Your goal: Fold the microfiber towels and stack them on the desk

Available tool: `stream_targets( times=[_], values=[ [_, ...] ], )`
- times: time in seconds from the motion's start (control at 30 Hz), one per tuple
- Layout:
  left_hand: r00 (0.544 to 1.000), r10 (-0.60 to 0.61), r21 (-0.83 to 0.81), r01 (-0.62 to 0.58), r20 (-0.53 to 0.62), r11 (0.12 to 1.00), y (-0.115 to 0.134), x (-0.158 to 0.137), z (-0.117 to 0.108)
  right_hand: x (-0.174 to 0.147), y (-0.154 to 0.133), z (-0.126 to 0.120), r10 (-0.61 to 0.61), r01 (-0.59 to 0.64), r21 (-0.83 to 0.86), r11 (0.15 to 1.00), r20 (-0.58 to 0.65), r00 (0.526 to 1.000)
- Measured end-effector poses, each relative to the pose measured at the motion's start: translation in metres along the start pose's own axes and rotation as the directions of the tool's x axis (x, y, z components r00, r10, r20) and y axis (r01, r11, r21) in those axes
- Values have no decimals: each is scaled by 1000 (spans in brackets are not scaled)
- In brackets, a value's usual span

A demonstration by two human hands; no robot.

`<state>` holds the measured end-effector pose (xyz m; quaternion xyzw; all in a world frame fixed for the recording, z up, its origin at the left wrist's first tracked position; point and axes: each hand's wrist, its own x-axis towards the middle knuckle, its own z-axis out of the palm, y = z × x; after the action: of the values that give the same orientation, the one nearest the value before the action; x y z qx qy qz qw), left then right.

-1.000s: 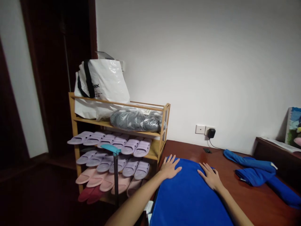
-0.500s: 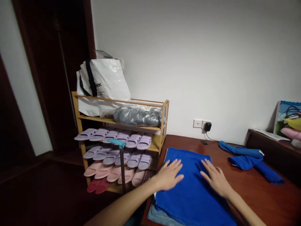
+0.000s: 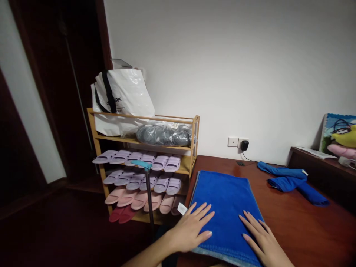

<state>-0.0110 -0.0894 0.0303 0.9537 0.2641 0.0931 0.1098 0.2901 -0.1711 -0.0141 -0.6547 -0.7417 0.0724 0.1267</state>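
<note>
A blue cloth (image 3: 225, 196) lies flat on top of a grey-blue cloth (image 3: 219, 256), whose edge shows along the near side. My left hand (image 3: 191, 227) rests on the blue cloth's left side with its fingers spread. On the right side of the cloth lies my right hand (image 3: 260, 237), palm down, fingers stretched out. Neither hand grips anything. A white tag (image 3: 182, 208) sticks out at the left edge, next to my left fingers.
Several rolled blue cloths (image 3: 292, 180) lie at the right of the brown table (image 3: 300, 226). A wooden shoe rack (image 3: 194, 137) with slippers and a white bag (image 3: 128, 92) stands left. A pole with a light-blue top (image 3: 141, 164) stands before it. A black plug (image 3: 244, 145) is in the wall.
Both hands have slid toward me over the blue cloth. Its surface looks smoother, and its near edge now lines up more closely with the grey-blue cloth. The white tag has come into view.
</note>
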Motion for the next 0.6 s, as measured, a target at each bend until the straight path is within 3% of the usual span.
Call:
stream_targets(
  times=[0.2, 0.47, 0.6],
  values=[
    [995, 48, -6, -49, -85, 999, 4, -25, 7, -24, 18, 24, -42, 37, -27, 999, -196, 980],
    [997, 22, -25, -24, -74, 999, -11, -14, 5, 1, 17, 10, -52, 40, -107, 993, -117, 992],
    [997, 0, -25, -2, -77, 1000, -16, -8, 4, 9, 15, 10, -69, 31, -196, 980, -190, 979]
  ],
)
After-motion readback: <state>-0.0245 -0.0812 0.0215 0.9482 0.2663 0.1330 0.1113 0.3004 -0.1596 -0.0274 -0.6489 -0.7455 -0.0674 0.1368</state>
